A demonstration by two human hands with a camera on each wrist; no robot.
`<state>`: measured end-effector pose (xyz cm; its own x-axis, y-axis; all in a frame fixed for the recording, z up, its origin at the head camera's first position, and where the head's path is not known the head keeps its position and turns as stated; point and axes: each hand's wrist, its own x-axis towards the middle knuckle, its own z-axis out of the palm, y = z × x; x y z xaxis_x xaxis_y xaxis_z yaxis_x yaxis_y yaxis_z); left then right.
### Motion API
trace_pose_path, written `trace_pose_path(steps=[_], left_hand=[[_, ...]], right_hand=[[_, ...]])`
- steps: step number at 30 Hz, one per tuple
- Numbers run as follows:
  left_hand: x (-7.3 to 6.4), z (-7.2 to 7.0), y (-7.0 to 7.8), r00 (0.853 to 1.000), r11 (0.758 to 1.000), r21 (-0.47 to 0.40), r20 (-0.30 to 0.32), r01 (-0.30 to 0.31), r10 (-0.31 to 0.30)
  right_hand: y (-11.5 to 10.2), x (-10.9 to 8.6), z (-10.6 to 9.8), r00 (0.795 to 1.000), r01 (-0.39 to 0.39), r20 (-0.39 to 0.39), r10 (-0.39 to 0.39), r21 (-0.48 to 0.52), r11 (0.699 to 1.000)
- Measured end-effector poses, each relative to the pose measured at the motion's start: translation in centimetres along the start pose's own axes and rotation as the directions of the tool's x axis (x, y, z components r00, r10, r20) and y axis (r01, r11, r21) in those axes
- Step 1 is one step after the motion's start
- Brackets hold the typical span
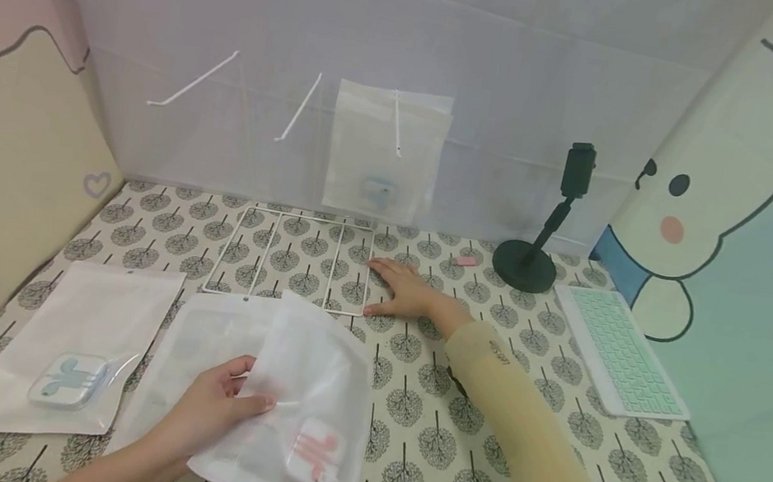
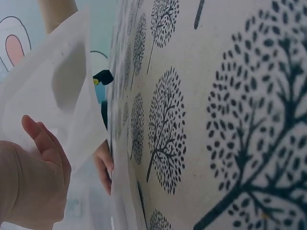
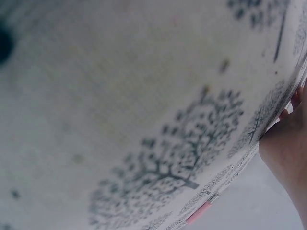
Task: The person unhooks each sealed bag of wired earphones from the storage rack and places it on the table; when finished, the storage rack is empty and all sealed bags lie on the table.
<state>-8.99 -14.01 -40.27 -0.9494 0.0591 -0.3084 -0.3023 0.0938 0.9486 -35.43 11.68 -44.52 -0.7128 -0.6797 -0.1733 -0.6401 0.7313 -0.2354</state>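
Observation:
My left hand (image 1: 208, 406) pinches a white translucent bag (image 1: 309, 354), its thumb on the front and its fingers behind. A case with pink earphones (image 1: 316, 451) shows through the lower part. Under it another white bag (image 1: 208, 331) lies flat, partly covered. My right hand (image 1: 409, 290) reaches forward over the tablecloth, fingers spread, fingertips right at the right edge of a white wire rack (image 1: 300, 216). In the left wrist view the held bag (image 2: 48, 86) stands raised beside my left hand (image 2: 43, 177). The right wrist view shows part of my right hand (image 3: 285, 143) low over the cloth.
Another bag with a blue earphone case (image 1: 69, 379) lies at the left. White hooks (image 1: 193, 79) stick out at the back; a bag (image 1: 387, 149) hangs on the right one. A black stand (image 1: 525, 266), a green-white keyboard (image 1: 621, 351) and a small pink item (image 1: 464, 261) are at the right.

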Motion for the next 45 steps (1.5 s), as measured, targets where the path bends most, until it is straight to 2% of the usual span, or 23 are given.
trace_pose_path(steps=[8, 14, 19, 22, 26, 36, 40, 45], left_hand=[[1.1, 2.6, -0.4, 1.0, 0.998, -0.055, 0.013, 0.021, -0.02], [1.6, 4.0, -0.4, 0.998, 0.992, -0.126, 0.067, 0.026, -0.018], [2.0, 4.9, -0.7, 0.994, 0.992, -0.125, 0.105, 0.022, -0.009], [2.2, 5.2, -0.9, 0.995, 0.995, -0.101, 0.104, 0.018, -0.007], [2.3, 5.2, -1.1, 0.995, 0.997, -0.065, 0.096, 0.029, -0.022], [2.1, 4.4, -0.8, 0.997, 0.994, 0.1, 0.048, 0.052, -0.057], [1.5, 3.5, -0.3, 0.994, 0.988, 0.142, 0.074, 0.063, -0.074], [1.2, 1.7, 0.6, 0.978, 0.98, 0.19, 0.183, 0.067, -0.102]], right_hand=[[0.0, 0.0, 0.0, 1.0, -0.007, -0.001, 0.007, -0.01, 1.0], [0.0, 0.0, 0.1, 1.0, -0.009, 0.002, 0.009, -0.007, 1.0], [0.0, 0.1, 0.1, 1.0, -0.008, 0.003, 0.008, -0.008, 1.0], [0.0, 0.2, 0.1, 1.0, -0.008, 0.007, 0.008, -0.007, 1.0], [0.1, 0.1, 0.1, 1.0, -0.002, 0.005, 0.002, -0.009, 1.0], [0.3, 0.1, 0.2, 1.0, 0.009, -0.001, -0.009, -0.012, 1.0], [0.3, 0.2, 0.3, 1.0, 0.013, -0.01, -0.013, -0.013, 1.0], [0.2, 0.1, 0.1, 1.0, 0.013, -0.007, -0.013, -0.011, 1.0]])
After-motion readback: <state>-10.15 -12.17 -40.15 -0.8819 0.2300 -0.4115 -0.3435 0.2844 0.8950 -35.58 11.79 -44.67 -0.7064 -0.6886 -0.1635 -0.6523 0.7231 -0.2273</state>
